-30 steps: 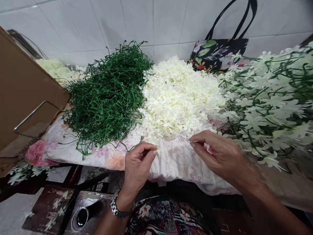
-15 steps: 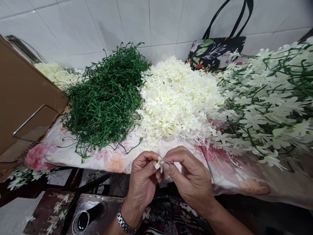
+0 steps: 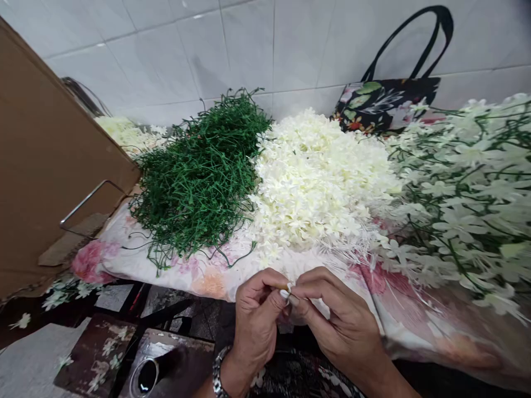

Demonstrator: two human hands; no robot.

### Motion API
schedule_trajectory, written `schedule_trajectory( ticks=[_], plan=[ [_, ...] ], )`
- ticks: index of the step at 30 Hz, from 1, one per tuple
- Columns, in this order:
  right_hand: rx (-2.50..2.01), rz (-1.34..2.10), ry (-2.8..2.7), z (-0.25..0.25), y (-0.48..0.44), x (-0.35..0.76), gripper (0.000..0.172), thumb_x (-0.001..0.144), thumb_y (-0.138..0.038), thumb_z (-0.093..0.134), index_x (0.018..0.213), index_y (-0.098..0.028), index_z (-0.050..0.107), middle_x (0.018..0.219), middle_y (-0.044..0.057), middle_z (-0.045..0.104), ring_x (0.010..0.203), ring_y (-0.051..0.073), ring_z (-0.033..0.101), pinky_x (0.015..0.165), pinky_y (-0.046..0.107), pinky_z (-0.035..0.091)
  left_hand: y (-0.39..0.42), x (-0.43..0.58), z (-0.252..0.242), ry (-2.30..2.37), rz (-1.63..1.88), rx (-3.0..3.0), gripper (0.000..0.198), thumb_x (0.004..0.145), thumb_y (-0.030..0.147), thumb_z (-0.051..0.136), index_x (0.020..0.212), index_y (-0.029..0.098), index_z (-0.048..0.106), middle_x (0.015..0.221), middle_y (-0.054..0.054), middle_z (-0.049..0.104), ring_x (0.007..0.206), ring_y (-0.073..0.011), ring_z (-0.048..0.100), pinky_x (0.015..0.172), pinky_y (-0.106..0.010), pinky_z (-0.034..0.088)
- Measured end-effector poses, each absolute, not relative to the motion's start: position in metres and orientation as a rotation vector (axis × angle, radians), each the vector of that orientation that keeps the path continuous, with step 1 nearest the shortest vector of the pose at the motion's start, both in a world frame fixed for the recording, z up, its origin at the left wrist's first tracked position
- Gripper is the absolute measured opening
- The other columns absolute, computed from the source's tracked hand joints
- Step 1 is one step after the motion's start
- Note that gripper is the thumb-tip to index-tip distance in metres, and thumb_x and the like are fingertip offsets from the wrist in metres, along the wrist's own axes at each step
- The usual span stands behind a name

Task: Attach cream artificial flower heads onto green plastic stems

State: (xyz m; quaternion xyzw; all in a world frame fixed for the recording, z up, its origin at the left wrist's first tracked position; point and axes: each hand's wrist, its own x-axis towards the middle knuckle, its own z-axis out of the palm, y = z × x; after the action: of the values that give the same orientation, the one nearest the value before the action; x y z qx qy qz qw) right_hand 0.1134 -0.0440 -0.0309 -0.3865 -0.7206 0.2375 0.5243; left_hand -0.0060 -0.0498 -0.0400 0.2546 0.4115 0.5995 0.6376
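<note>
Between my fingertips is a small white artificial flower (image 3: 285, 292), mostly covered by the fingers. My left hand (image 3: 259, 315) pinches it from the left, thumb and forefinger closed on it. From the right, the thumb and forefinger of my right hand (image 3: 338, 309) close on the same flower. Both hands meet just off the front edge of the cloth-covered table. Beyond them lies a heap of loose cream-white flower heads (image 3: 315, 182). Left of that heap is a tangled pile of green plastic stems (image 3: 199, 182).
Finished white flower sprays (image 3: 460, 221) crowd the right side. A floral cloth (image 3: 166, 282) covers the table. At left stands a cardboard box (image 3: 53, 155); a black floral bag (image 3: 385, 105) leans on the tiled wall. A cup of dark liquid (image 3: 144, 377) sits low at left.
The whole view has shifted, so everything appears further right and lower. My fingers have closed in around the flower, and less of its petals shows now.
</note>
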Motion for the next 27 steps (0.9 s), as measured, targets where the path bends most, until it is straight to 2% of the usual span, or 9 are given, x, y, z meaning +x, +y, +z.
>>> schedule_trajectory(
  ticks=[3, 7, 10, 18, 20, 22, 24, 27],
  plan=[
    [-0.92, 0.536, -1.842, -0.028, -0.044, 0.116, 0.011, 0.084, -0.01, 0.052, 0.091, -0.017, 0.057, 0.078, 0.002, 0.058, 0.07, 0.009, 0.059, 0.061, 0.015, 0.051, -0.05, -0.007, -0.042, 0.937, 1.405, 0.558, 0.018, 0.062, 0.029, 0.078, 0.063, 0.016, 0.066, 0.05, 0.004, 0.051, 0.043, -0.0054, 0.042, 0.04, -0.015, 0.033],
    [-0.948, 0.422, -1.921, -0.031, -0.045, 0.118, 0.023, 0.085, -0.019, 0.053, 0.108, -0.015, 0.052, 0.09, 0.006, 0.059, 0.081, 0.011, 0.061, 0.072, 0.017, 0.053, -0.056, -0.008, -0.044, 0.948, 1.469, 0.603, 0.016, 0.064, 0.027, 0.077, 0.064, 0.016, 0.066, 0.052, 0.004, 0.053, 0.047, -0.0056, 0.044, 0.046, -0.015, 0.035],
    [-0.922, 0.405, -1.951, -0.036, -0.044, 0.119, 0.017, 0.088, -0.016, 0.049, 0.104, -0.017, 0.054, 0.088, 0.005, 0.061, 0.079, 0.01, 0.062, 0.072, 0.015, 0.052, -0.061, -0.008, -0.048, 0.953, 1.474, 0.662, 0.013, 0.067, 0.025, 0.075, 0.065, 0.016, 0.067, 0.058, 0.003, 0.055, 0.052, -0.0062, 0.046, 0.05, -0.016, 0.038],
    [-0.926, 0.4, -2.008, -0.039, -0.039, 0.12, 0.008, 0.087, -0.015, 0.049, 0.089, -0.019, 0.055, 0.073, 0.0, 0.061, 0.064, 0.008, 0.062, 0.06, 0.013, 0.05, -0.063, -0.01, -0.048, 1.072, 1.374, 0.849, 0.013, 0.076, 0.027, 0.064, 0.071, 0.015, 0.063, 0.057, 0.003, 0.052, 0.048, -0.0077, 0.043, 0.046, -0.018, 0.037],
    [-0.959, 0.371, -1.982, -0.039, -0.038, 0.12, 0.008, 0.087, -0.016, 0.048, 0.084, -0.02, 0.054, 0.069, 0.0, 0.06, 0.061, 0.008, 0.061, 0.056, 0.013, 0.049, -0.061, -0.021, -0.043, 1.181, 1.354, 1.022, 0.011, 0.078, 0.024, 0.059, 0.073, 0.015, 0.062, 0.059, 0.001, 0.054, 0.05, -0.0095, 0.047, 0.047, -0.02, 0.039],
    [-1.019, 0.312, -1.953, -0.04, -0.036, 0.123, 0.009, 0.087, -0.018, 0.048, 0.081, -0.02, 0.053, 0.068, 0.0, 0.06, 0.058, 0.008, 0.06, 0.054, 0.015, 0.048, -0.058, -0.038, -0.039, 1.405, 1.418, 1.331, 0.011, 0.08, 0.017, 0.054, 0.074, 0.016, 0.062, 0.067, -0.001, 0.058, 0.061, -0.0126, 0.053, 0.055, -0.021, 0.042],
    [-1.068, 0.26, -1.948, -0.042, -0.034, 0.128, 0.008, 0.087, -0.02, 0.048, 0.08, -0.02, 0.053, 0.07, 0.0, 0.061, 0.058, 0.009, 0.06, 0.054, 0.016, 0.048, -0.053, -0.057, -0.037, 1.684, 1.427, 1.632, 0.013, 0.082, 0.015, 0.051, 0.076, 0.016, 0.062, 0.067, -0.002, 0.057, 0.061, -0.0129, 0.052, 0.055, -0.022, 0.04],
    [-1.078, 0.219, -1.975, -0.047, -0.031, 0.133, 0.007, 0.087, -0.02, 0.048, 0.082, -0.021, 0.052, 0.071, 0.0, 0.061, 0.058, 0.01, 0.06, 0.056, 0.018, 0.048, -0.041, -0.076, -0.039, 2.138, 1.215, 1.869, 0.02, 0.084, 0.015, 0.047, 0.067, 0.017, 0.058, 0.066, -0.002, 0.055, 0.063, -0.015, 0.052, 0.061, -0.026, 0.039]
  ],
)
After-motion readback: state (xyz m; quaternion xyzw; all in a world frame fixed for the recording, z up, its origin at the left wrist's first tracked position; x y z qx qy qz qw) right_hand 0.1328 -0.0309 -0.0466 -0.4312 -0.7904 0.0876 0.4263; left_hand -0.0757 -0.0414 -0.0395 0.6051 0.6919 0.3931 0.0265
